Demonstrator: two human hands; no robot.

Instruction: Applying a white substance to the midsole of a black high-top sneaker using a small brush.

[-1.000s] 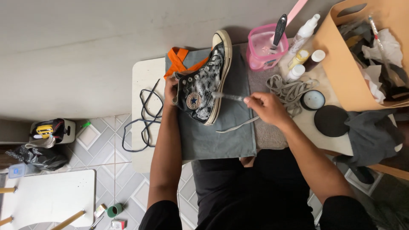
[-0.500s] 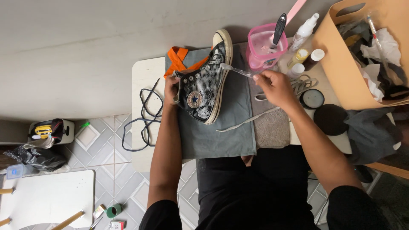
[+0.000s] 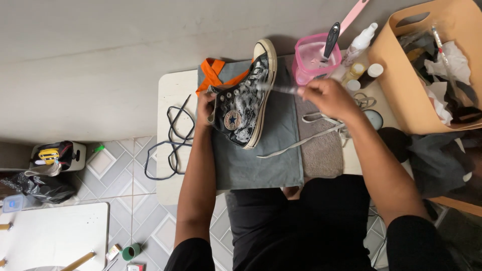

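Right hand (image 3: 325,95) was pinched on a pale lace (image 3: 281,89), drawn taut from the shoe (image 3: 244,100), blurred near the eyelets. Left hand (image 3: 206,106) gripped the shoe at its ankle end, fingers partly hidden behind it. Shoe was a black high-top with a white sole, lying on its side on a grey cloth (image 3: 261,160), toe pointing away from the person. An orange cloth (image 3: 213,73) poked out from under the shoe's far left. The lace's loose end trailed across a grey towel (image 3: 324,155) just right of the shoe. Black cord (image 3: 170,145) lay looped left of the shoe, hanging over the edge of the white table (image 3: 173,90). Pink tub (image 3: 314,57) holding a dark-handled brush (image 3: 331,37) stood beyond the shoe to the right, with a white bottle (image 3: 360,42) and small jars (image 3: 362,75) just past it. Tan bin (image 3: 401,80) full of rags sat well right of the shoe. A dark cloth (image 3: 432,160) lay near that bin. Tiled floor (image 3: 120,165) showed left of the shoe.
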